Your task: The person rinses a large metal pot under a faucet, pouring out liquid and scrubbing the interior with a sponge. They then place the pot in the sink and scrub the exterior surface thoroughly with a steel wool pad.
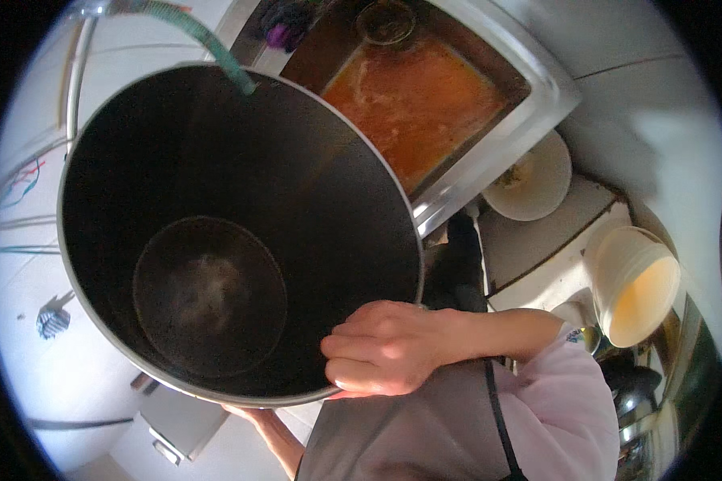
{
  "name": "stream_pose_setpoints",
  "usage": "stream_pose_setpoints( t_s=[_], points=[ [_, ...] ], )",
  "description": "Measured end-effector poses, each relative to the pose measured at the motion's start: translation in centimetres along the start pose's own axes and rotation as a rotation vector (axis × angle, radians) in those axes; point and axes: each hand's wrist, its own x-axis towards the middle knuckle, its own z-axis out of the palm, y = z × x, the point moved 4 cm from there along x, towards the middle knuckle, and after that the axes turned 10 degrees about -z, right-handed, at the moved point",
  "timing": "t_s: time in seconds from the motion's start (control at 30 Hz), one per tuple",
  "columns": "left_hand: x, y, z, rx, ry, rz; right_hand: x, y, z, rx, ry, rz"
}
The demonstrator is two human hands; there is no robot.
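A large, deep metal pot (313, 240) with a dark interior fills the left and middle of the view, its mouth tilted towards me. Pale residue or a little liquid shows on its round bottom. My right hand (385, 352) grips the near right rim, fingers curled over the edge. Below the pot, my left hand (246, 412) reaches behind its outer wall; only the wrist and a bit of the hand show, the fingers are hidden. A green hose (216, 48) hangs over the far rim with its end inside the pot.
Behind the pot stands a steel sink (493, 138) with orange-brown liquid and a round strainer (386, 23). A white bowl (532, 177) and a white plastic bucket (638, 288) lie to the right. A metal pipe (75, 84) runs at the left.
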Motion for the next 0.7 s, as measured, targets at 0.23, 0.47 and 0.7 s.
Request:
stream_pose_setpoints(
  t_s=[0.23, 0.47, 0.7],
  points=[
    [-0.6, 0.2, -0.7, 0.079, 0.038, -0.001, -0.7, 0.1, -0.7, 0.046, -0.037, 0.013],
    [-0.2, 0.8, -1.1, 0.140, 0.037, 0.008, -1.5, -0.3, 0.3, 0.008, 0.057, 0.003],
    [0.1, 0.8, -0.3, 0.172, 0.017, 0.013, -1.9, -0.4, 0.5, -0.009, 0.044, 0.006]
  ],
)
